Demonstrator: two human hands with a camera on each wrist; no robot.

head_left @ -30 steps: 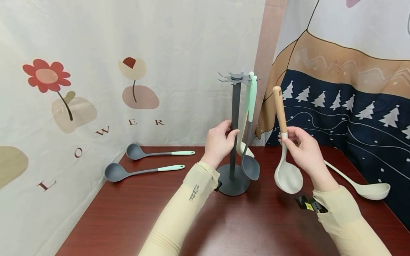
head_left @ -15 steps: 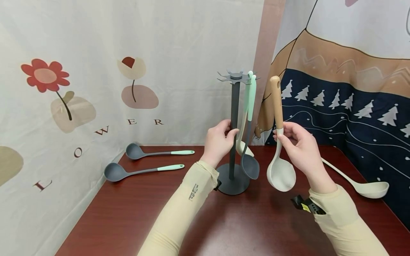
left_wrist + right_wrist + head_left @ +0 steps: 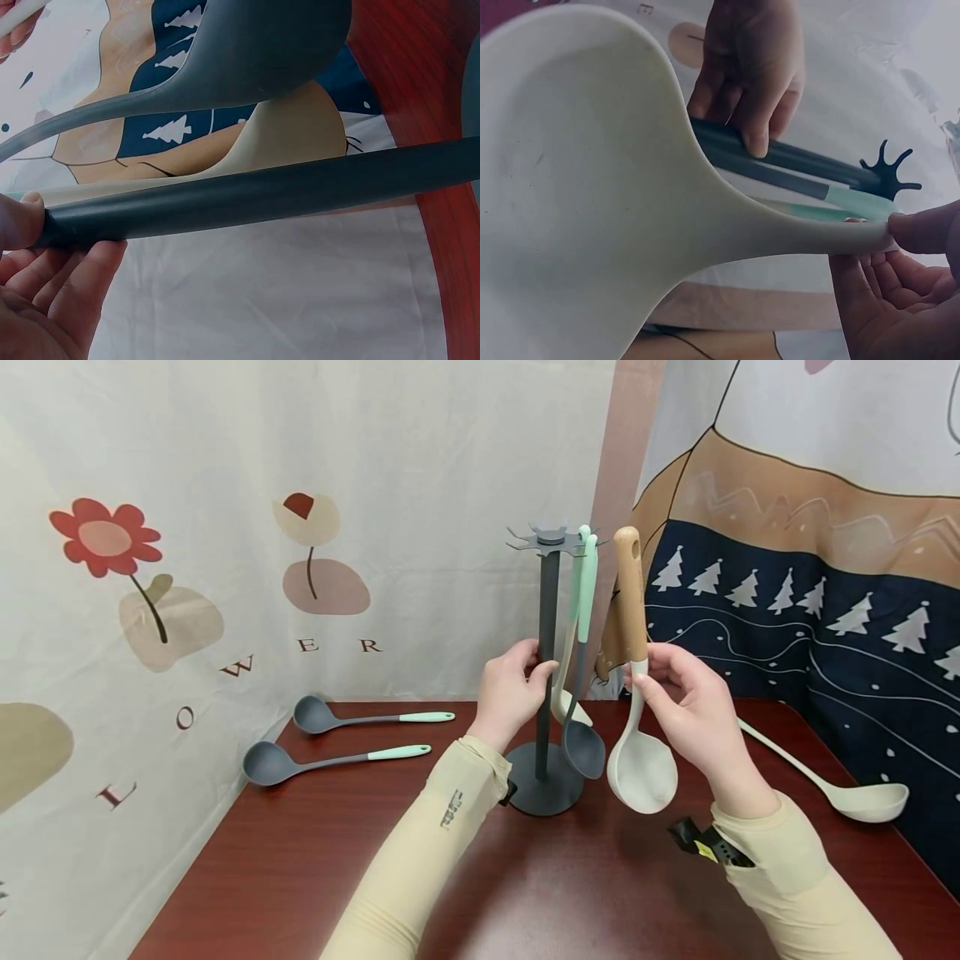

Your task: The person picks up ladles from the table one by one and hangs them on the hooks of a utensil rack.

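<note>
"Ladle (image 3: pixel 643 768), white with a wooden handle: where is it?"

"Just right of the rack (image 3: pixel 548 602), upright, wood at the top, bowl at the bottom, apart from the rack's prongs. The right hand (image 3: pixel 686 714) pinches its neck between thumb and fingers, just below the wood."

"And the left hand (image 3: pixel 512 693)?"

"On the rack's post (image 3: pixel 255 195), gripping it about halfway up with thumb and fingers."

"What hangs from the rack?"

"Two mint-handled utensils, both on its right side: a dark-headed utensil (image 3: pixel 584 749) in front, and a cream-headed utensil (image 3: pixel 582 715) partly hidden behind it."

"Anything lying on the table (image 3: pixel 322 877)?"

"Left of the rack, two dark ladles with mint handles: the far ladle (image 3: pixel 315 716) and the near ladle (image 3: pixel 270 764), both well apart from its base. Right of the rack, beyond the held one, lies a pale ladle (image 3: pixel 870 802), its bowl end farthest from the rack."
</note>
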